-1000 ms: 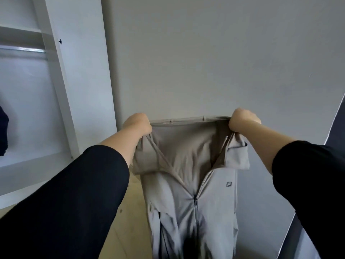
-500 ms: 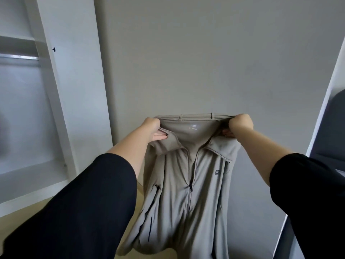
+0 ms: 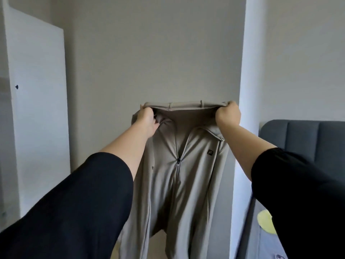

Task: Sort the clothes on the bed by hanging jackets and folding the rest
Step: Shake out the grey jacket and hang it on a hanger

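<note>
One jacket [image 3: 188, 186] before wall [image 3: 149, 53]; headboard [image 3: 302, 135] right.

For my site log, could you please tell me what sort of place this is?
Most likely a bedroom: a padded blue-grey headboard stands at the right, a white wardrobe panel at the left, and a beige zip jacket is held up.

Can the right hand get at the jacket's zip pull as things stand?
Probably not yet: the right hand grips the jacket by its top edge, as does the left hand. The zip pull hangs uncovered below them, so the way looks free once it lets go.
</note>
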Action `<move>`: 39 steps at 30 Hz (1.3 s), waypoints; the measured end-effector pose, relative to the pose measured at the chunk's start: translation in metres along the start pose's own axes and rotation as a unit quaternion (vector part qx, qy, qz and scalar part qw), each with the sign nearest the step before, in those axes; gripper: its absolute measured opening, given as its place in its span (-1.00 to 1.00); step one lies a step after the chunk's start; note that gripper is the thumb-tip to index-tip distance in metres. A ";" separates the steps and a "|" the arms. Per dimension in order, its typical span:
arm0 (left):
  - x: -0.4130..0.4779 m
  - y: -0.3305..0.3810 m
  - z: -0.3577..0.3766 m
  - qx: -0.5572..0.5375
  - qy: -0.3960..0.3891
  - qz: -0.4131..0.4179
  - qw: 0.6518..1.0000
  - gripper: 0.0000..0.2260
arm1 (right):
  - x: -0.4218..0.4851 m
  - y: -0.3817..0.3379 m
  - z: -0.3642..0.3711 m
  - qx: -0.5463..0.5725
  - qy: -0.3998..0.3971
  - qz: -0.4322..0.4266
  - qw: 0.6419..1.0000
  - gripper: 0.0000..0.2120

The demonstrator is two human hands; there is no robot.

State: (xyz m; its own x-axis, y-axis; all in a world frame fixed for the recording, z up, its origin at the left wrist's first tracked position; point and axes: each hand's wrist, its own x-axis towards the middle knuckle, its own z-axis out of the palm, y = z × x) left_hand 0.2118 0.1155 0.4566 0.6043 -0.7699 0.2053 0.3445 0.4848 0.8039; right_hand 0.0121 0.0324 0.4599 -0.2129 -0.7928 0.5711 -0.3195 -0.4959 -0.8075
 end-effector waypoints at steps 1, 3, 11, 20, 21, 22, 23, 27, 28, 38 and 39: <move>-0.012 0.006 0.017 -0.018 -0.013 0.011 1.000 -0.58 | 0.003 -0.008 -0.021 0.006 0.015 -0.007 1.000 -0.69; -0.034 0.017 0.051 -0.041 -0.042 0.030 0.998 -0.53 | 0.009 -0.026 -0.064 0.021 0.040 -0.028 0.999 -0.67; -0.118 0.059 0.172 -0.097 -0.164 0.050 0.980 -0.57 | 0.013 -0.087 -0.237 0.025 0.187 -0.095 0.977 -0.62; -0.176 0.025 0.226 -0.110 -0.215 0.032 0.970 -0.54 | -0.007 -0.076 -0.331 -0.023 0.297 -0.153 0.942 -0.46; -0.179 0.011 0.226 -0.096 -0.218 0.019 0.971 -0.56 | -0.008 -0.064 -0.335 -0.035 0.300 -0.147 0.942 -0.45; -0.180 -0.006 0.226 -0.083 -0.222 -0.001 0.972 -0.59 | -0.010 -0.050 -0.337 -0.047 0.298 -0.138 0.943 -0.44; -0.181 -0.025 0.226 -0.071 -0.226 -0.027 0.971 -0.62 | -0.010 -0.033 -0.338 -0.057 0.294 -0.125 0.946 -0.44; -0.185 -0.123 0.219 0.003 -0.231 -0.121 0.965 -0.77 | -0.015 0.065 -0.334 -0.096 0.280 -0.043 0.954 -0.44; -0.185 -0.153 0.214 0.022 -0.231 -0.145 0.962 -0.78 | -0.018 0.095 -0.330 -0.109 0.270 -0.019 0.956 -0.45; -0.203 -0.457 0.104 0.281 -0.186 -0.405 0.850 -0.68 | -0.132 0.410 -0.262 -0.284 0.001 0.203 0.937 -0.85; -0.206 -0.478 0.094 0.325 -0.186 -0.421 0.826 -0.68 | -0.143 0.434 -0.259 -0.299 -0.026 0.235 0.925 -0.83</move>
State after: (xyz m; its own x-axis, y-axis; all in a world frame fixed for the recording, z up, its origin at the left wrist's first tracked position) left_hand -0.1443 0.0031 0.0823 0.0438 -0.8532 -0.5197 -0.0019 -0.5202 0.8540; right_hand -0.3347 0.0227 0.0661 -0.4179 -0.8949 0.1563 -0.6590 0.1802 -0.7303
